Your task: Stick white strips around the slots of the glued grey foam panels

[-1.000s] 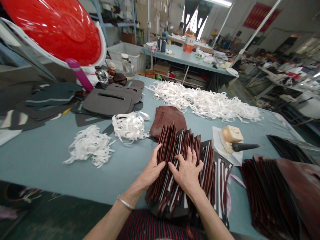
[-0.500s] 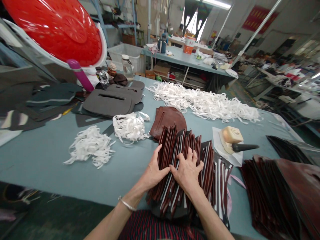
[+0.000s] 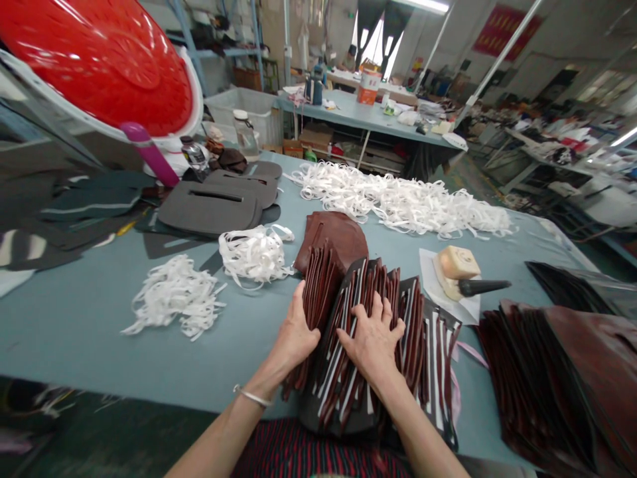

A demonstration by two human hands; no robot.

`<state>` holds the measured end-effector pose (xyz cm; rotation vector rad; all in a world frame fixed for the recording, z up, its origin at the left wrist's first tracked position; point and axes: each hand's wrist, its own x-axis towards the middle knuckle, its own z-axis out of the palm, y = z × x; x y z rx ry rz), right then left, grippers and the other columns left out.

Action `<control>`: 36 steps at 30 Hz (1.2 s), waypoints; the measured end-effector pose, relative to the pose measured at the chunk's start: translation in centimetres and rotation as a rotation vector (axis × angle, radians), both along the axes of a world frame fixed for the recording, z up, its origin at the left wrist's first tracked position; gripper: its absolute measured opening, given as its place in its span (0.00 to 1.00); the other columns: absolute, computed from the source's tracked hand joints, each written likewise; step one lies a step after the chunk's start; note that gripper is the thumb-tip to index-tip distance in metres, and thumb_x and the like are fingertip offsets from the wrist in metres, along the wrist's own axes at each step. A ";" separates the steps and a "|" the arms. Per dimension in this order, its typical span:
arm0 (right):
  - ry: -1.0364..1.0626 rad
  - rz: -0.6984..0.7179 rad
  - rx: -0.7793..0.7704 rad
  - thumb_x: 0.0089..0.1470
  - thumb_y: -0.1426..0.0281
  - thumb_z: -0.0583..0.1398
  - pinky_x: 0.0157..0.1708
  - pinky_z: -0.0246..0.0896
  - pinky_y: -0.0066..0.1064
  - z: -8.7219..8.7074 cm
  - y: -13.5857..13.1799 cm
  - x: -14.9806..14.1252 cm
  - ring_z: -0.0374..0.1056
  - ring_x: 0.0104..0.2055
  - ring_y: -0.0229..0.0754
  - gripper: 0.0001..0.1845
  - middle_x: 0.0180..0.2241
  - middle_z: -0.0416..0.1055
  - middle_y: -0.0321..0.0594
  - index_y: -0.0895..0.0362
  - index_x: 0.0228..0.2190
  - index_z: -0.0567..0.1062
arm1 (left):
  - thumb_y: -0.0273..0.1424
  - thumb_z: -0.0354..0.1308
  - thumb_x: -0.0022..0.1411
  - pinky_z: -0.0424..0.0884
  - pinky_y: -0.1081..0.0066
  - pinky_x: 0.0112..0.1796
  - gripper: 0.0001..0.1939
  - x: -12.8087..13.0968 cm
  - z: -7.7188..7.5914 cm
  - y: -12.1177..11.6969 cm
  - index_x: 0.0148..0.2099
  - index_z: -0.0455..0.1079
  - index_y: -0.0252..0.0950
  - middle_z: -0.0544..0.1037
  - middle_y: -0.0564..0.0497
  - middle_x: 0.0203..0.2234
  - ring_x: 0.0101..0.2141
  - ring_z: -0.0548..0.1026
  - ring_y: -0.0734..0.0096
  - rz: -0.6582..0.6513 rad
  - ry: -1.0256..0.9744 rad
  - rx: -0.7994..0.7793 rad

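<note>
A fanned stack of dark brown leather pieces [image 3: 398,318] with white tape strips lies overlapped at the near edge of the grey-blue table [image 3: 74,318]. My left hand [image 3: 294,335] curls round the leftmost few pieces and lifts them away from the rest. My right hand [image 3: 373,338] lies flat on the fan beside it, fingers spread, holding nothing. A single brown leather piece [image 3: 338,232] rests flat just beyond the fan.
Piles of white tape strips [image 3: 174,299] [image 3: 256,255] [image 3: 398,199] lie on the table. A block with a black-handled tool [image 3: 462,269] sits on paper at right. More dark leather stacks [image 3: 562,378] fill the right. Grey cut panels [image 3: 213,206] and a red fan [image 3: 99,60] stand far left.
My left hand has slid down and closed round the leftmost pieces, pulling them apart from the fan. My right hand has stayed pressed on the stack.
</note>
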<state>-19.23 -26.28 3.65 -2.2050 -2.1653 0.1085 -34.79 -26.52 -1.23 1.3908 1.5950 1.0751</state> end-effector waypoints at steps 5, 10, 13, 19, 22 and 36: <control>-0.028 0.007 0.015 0.47 0.56 0.63 0.54 0.37 0.62 0.0 -0.1 -0.1 0.40 0.65 0.61 0.20 0.64 0.48 0.51 0.51 0.40 0.72 | 0.19 0.57 0.45 0.68 0.58 0.51 0.49 -2.6 0.0 0.1 0.67 0.40 0.41 0.71 0.46 0.50 0.46 0.74 0.61 0.018 -0.109 -0.066; -0.027 -0.002 -0.007 0.47 0.57 0.61 0.53 0.39 0.62 0.1 -0.2 0.3 0.40 0.65 0.61 0.19 0.64 0.48 0.49 0.50 0.41 0.72 | 0.19 0.59 0.41 0.68 0.57 0.51 0.48 -5.2 0.4 -0.2 0.64 0.45 0.37 0.71 0.45 0.49 0.46 0.73 0.59 0.086 -0.245 -0.108; -0.010 -0.012 -0.019 0.47 0.58 0.61 0.53 0.38 0.62 0.1 -0.2 0.7 0.39 0.65 0.60 0.19 0.64 0.47 0.49 0.50 0.42 0.72 | 0.19 0.59 0.42 0.67 0.57 0.52 0.47 -6.7 0.8 -0.6 0.64 0.47 0.37 0.69 0.44 0.51 0.48 0.72 0.59 0.127 -0.229 -0.127; 0.017 -0.036 -0.024 0.46 0.61 0.60 0.53 0.38 0.60 0.2 -0.3 1.2 0.40 0.65 0.59 0.18 0.64 0.46 0.50 0.50 0.42 0.72 | 0.19 0.60 0.42 0.62 0.57 0.56 0.47 -8.2 1.5 -0.9 0.64 0.48 0.39 0.67 0.45 0.54 0.53 0.68 0.58 0.173 -0.114 -0.078; 0.027 -0.038 -0.016 0.45 0.63 0.60 0.53 0.39 0.60 0.3 -0.3 1.3 0.41 0.65 0.59 0.19 0.64 0.47 0.51 0.50 0.42 0.72 | 0.19 0.60 0.43 0.63 0.56 0.55 0.46 -8.4 2.1 -0.8 0.64 0.48 0.39 0.68 0.45 0.53 0.51 0.70 0.58 0.171 -0.120 -0.083; 0.047 -0.021 0.013 0.49 0.59 0.60 0.55 0.36 0.59 0.2 -0.2 0.5 0.38 0.66 0.59 0.17 0.64 0.47 0.49 0.51 0.42 0.72 | 0.26 0.60 0.48 0.65 0.57 0.53 0.39 0.2 1.2 -1.3 0.62 0.50 0.35 0.71 0.43 0.50 0.50 0.71 0.57 -0.117 -0.192 -0.197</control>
